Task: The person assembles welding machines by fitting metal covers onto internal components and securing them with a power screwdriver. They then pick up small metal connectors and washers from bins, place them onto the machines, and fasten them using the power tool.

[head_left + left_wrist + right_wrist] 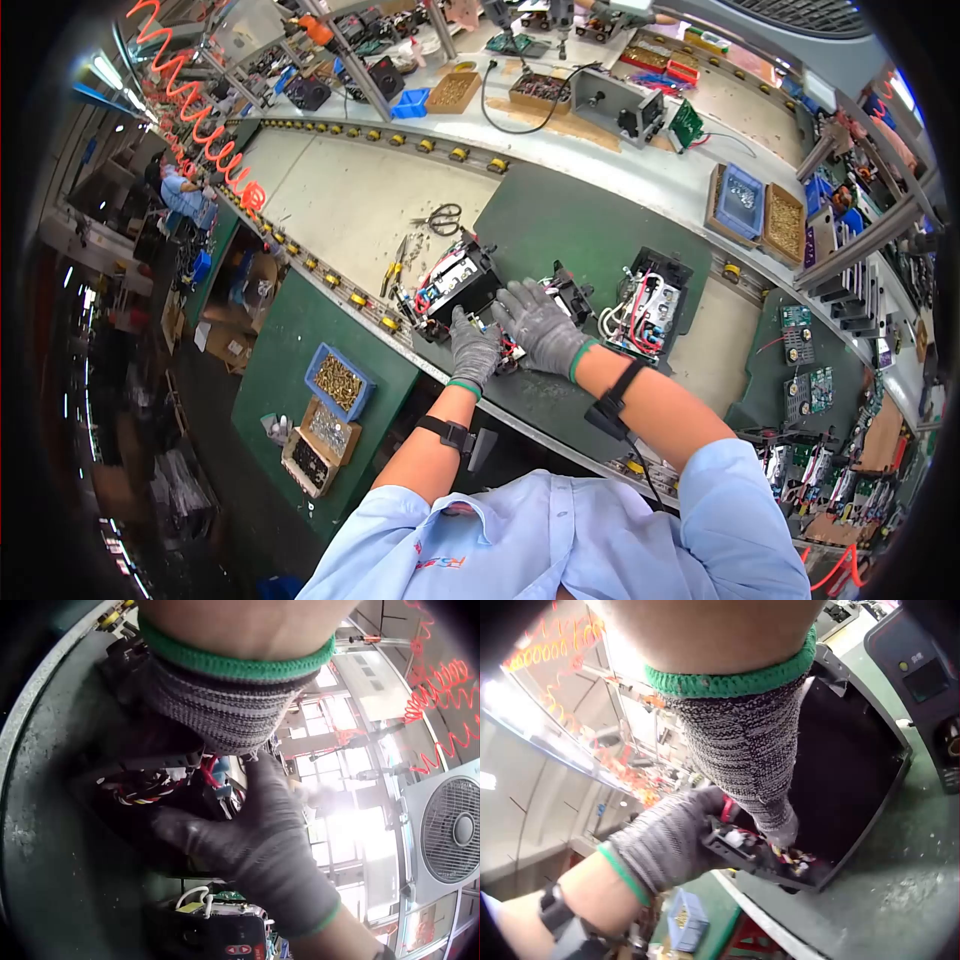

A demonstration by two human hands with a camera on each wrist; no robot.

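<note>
Both hands wear grey knit gloves with green cuffs. At a black housing [480, 292] with an open dark interior and coloured wires, my left hand [474, 352] grips the near edge; its fingertips are partly hidden. My right hand [543, 328] lies just beside it, fingers spread and fairly straight, over the housing's near side. The right wrist view has the right hand [742, 750] reaching down to the wires [795, 862] inside the black frame, the left hand [667, 840] at its end. In the left wrist view the right hand [262, 847] reaches toward bundled wires [142, 787].
Right of the hands stands another wired unit [645, 310]. Scissors [440, 219] and yellow-handled pliers [397, 268] lie to the left. Bins of small parts [340, 382] sit on the lower-left green table. A roller rail [390, 324] edges the bench. Behind are trays [740, 200].
</note>
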